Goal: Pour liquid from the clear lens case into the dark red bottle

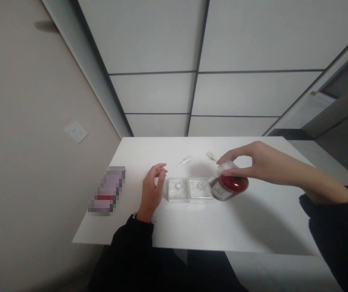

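My right hand [254, 160] reaches in from the right, its thumb and fingers closed around the whitish, clear top of a red bottle [236, 183] with a white label. The bottle stands or hangs beside the right end of a clear two-part plastic box [178, 196]; whether its base touches the table cannot be told. Each half of the box has a round feature in it. To the left of the box, my left hand [152, 190] is loosely curled with a gap between thumb and fingers, and nothing shows in it.
Behind the box on the white table [180, 227] lie a thin, clear, pointed piece [183, 162] and a small clear piece [210, 155]. A pixelated pinkish flat object [108, 188] lies at the left edge. A wall with a socket [76, 132] stands at left, white panels behind.
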The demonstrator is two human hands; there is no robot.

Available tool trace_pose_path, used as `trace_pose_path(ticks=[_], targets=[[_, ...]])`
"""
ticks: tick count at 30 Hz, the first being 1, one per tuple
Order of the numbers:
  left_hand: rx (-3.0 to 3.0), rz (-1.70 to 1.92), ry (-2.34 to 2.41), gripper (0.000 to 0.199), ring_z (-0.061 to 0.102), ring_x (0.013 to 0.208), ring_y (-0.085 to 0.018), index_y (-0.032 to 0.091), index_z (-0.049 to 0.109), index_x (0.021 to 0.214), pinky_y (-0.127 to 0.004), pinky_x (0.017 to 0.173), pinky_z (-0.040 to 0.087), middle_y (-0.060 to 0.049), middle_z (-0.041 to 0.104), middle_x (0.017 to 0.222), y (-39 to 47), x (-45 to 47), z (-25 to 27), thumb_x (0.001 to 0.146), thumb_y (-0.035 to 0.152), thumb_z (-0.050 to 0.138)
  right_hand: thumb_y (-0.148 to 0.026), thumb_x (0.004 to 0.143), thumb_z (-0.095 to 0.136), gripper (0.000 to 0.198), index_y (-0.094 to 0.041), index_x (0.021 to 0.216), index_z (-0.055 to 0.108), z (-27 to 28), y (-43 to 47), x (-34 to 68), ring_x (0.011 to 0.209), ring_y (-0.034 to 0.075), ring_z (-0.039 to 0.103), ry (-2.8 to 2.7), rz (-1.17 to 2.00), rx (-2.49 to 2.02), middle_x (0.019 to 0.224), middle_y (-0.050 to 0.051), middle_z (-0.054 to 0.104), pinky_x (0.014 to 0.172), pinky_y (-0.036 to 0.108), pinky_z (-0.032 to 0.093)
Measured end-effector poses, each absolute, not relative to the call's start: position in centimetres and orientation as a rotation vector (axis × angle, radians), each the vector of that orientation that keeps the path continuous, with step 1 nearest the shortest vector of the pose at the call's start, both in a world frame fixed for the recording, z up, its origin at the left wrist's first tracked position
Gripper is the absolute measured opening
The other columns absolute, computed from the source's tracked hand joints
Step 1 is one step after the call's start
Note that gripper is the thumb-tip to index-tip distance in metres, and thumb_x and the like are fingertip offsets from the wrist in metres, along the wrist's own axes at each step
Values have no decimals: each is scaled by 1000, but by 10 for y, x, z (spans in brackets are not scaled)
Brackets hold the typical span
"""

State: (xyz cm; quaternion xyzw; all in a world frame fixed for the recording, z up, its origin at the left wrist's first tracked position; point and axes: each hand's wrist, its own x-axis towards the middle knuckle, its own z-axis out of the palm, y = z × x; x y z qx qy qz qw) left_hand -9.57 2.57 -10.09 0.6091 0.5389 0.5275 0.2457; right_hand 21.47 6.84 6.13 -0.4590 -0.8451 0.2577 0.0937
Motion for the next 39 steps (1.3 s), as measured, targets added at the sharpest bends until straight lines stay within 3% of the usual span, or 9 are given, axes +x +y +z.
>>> trace_pose_path(ticks=[12,17,22,33,39], targets=[[1682,1397,1495,30,72,94,-20,21,68,122,-38,92,58,-6,75,103,25,-95,-99,104,40,52,-58,88,70,38,-27,108,79,47,76,216,101,24,74,-2424,902,-1353,110,1,80,93,35,56],[1694,1375,1479,29,72,95,-19,20,66,123,-37,92,57,-6,75,103,24,-95,-100,105,37,52,-67,91,63,47,-28,108,81,41,81,211,100,27,75,-2509,915,-1323,111,4,80,90,37,58],[1705,1373,1486,27,71,97,-18,19,67,123,-35,92,55,-7,74,105,21,-93,-101,105,33,52,-77,84,67,58,-26,105,82,27,88,215,101,31,75,-2457,995,-1315,111,7,80,93,39,60],[1724,1408,1514,21,69,96,-15,22,66,120,-30,92,55,-2,72,100,9,-89,-89,106,24,51,-65,84,77,38,-33,102,82,-30,143,235,95,29,77,-2288,1089,-1137,109,6,79,91,35,65],[1774,1369,1549,20,70,96,-14,24,64,121,-28,92,55,-1,72,100,4,-87,-83,105,20,52,-61,87,77,34,-37,110,79,-77,172,224,105,28,76,-2312,1254,-1038,115,5,78,94,36,62]])
